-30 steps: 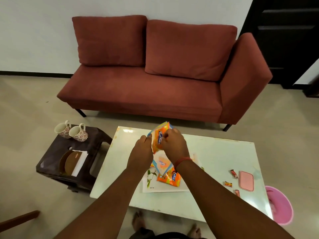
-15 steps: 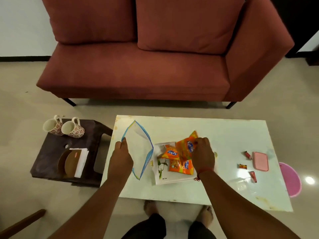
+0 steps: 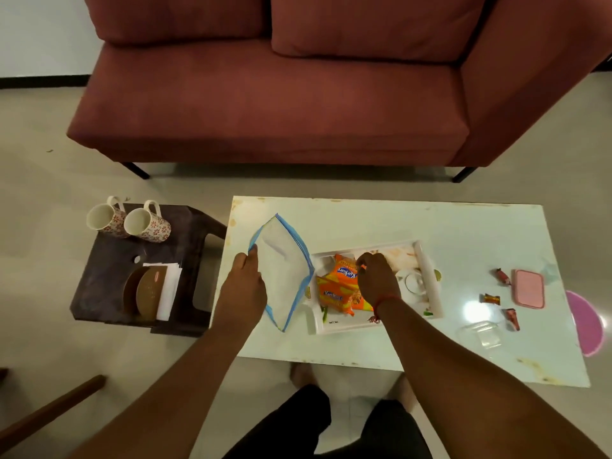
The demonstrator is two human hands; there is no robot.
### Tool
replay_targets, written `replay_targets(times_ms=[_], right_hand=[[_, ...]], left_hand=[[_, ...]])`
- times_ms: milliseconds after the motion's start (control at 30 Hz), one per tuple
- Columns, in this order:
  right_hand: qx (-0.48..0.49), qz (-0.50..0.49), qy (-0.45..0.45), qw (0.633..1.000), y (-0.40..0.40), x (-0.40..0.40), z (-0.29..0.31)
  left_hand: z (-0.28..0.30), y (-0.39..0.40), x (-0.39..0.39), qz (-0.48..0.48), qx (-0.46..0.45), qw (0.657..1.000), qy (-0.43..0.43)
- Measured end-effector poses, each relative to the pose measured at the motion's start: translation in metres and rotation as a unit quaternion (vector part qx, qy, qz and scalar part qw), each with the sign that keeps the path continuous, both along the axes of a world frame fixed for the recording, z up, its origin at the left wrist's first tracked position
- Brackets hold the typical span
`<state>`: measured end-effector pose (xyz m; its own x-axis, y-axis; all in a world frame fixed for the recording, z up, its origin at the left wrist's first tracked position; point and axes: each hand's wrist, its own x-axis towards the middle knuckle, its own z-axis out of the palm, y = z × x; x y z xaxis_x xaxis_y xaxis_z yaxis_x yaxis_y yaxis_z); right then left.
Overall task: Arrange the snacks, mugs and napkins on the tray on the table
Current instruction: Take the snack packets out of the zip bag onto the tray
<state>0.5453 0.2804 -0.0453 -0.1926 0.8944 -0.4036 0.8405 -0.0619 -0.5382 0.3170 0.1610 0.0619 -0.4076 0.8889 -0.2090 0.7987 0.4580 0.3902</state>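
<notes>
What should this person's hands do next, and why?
Probably let go of the orange snack packets and set the zip bag aside. The right hand is at the packets already lying in the tray, the left hand pinches the seemingly empty bag, and the mugs wait on the side stool.

Home living room: sofa (image 3: 298,94), low table (image 3: 463,233)
</notes>
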Motion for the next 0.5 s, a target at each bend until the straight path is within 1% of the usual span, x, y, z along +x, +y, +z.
replay_targets(times_ms=[100, 200, 267, 367, 500], right_hand=[[-0.001, -0.037, 0.155, 0.987, -0.006, -0.002, 0.038], [-0.039, -0.062, 0.261, 0.963, -0.016, -0.001, 0.082], [-0.036, -0.059, 0.273, 0.96, -0.02, 0.005, 0.106], [-0.01, -0.062, 0.25, 0.966, -0.019, 0.017, 0.138], [0.11, -0.046, 0.207, 0.971, -0.007, 0.046, 0.183]], left_hand=[[0.009, 0.008, 0.021, 0.003, 0.014, 1.0, -0.017], [0.019, 0.02, 0.049, 0.016, 0.042, 0.998, -0.042], [0.028, 0.03, 0.072, 0.02, 0.068, 0.995, -0.068], [0.047, 0.046, 0.108, 0.017, 0.11, 0.988, -0.104], [0.083, 0.071, 0.157, 0.007, 0.193, 0.969, -0.151]])
